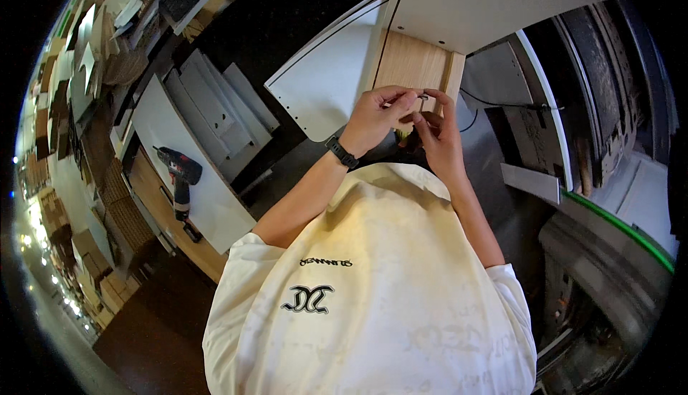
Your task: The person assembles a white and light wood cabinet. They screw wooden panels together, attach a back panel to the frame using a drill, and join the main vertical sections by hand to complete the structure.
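My left hand (374, 117), with a black watch on the wrist, has its thumb and fingers pinched together. Close on its right, my right hand (443, 140) curls its thumb and forefinger inward. Between the fingertips of both hands shows a small, thin, dark piece (423, 98), too small to name. The hands are in front of a cabinet-like piece of furniture with a light wood panel (414, 59) and a tall white panel (494, 1). A white board (326, 72) with rounded corner and small holes adjoins it on the left.
A cordless drill (180, 169) lies on a white panel (208, 205) to my left. Behind it stand several grey-white boards (215, 112). At the right, a black cable (502, 102) runs past leaning panels and a green-edged strip (620, 229). Stacked boards line the far left.
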`<state>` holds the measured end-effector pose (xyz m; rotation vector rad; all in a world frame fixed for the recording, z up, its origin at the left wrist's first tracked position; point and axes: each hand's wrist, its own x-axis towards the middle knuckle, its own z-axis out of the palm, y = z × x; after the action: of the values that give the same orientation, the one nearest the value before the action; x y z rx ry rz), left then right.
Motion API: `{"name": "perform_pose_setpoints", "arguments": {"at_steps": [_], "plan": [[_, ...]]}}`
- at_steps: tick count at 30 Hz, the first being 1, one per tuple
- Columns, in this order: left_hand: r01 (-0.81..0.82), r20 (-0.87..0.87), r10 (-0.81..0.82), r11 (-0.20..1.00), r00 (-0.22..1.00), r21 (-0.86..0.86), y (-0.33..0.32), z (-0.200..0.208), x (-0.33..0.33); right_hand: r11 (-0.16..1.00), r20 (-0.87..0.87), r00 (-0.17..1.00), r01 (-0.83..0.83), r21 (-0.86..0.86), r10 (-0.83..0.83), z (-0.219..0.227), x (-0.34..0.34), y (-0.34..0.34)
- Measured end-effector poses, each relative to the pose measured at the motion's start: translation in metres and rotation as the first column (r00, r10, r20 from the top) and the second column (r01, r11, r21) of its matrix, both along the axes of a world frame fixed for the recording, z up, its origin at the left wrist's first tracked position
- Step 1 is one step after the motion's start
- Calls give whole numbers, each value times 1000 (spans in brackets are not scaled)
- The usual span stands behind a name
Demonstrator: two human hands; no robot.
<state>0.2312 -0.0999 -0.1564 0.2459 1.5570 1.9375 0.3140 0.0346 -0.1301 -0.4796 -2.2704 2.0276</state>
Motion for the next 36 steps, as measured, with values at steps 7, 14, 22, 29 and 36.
{"name": "perform_pose_setpoints", "arguments": {"at_steps": [7,14,22,29,36], "plan": [[-327,-103,317,941,943,-89,50,-22,39,900,21,998,57,-432,-54,-33,-33,64],[-245,-69,236,906,969,-344,90,-39,39,804,68,993,122,-582,-102,-68,-71,74],[-409,-378,249,802,892,-436,111,-53,7,869,109,989,144,-474,-104,-87,-82,91],[-406,-335,271,795,902,-450,119,-64,-3,923,89,989,144,-357,-120,-81,-72,97],[-380,-290,275,827,917,-415,121,-68,-10,937,-115,947,314,153,-299,-85,-46,151]]}}
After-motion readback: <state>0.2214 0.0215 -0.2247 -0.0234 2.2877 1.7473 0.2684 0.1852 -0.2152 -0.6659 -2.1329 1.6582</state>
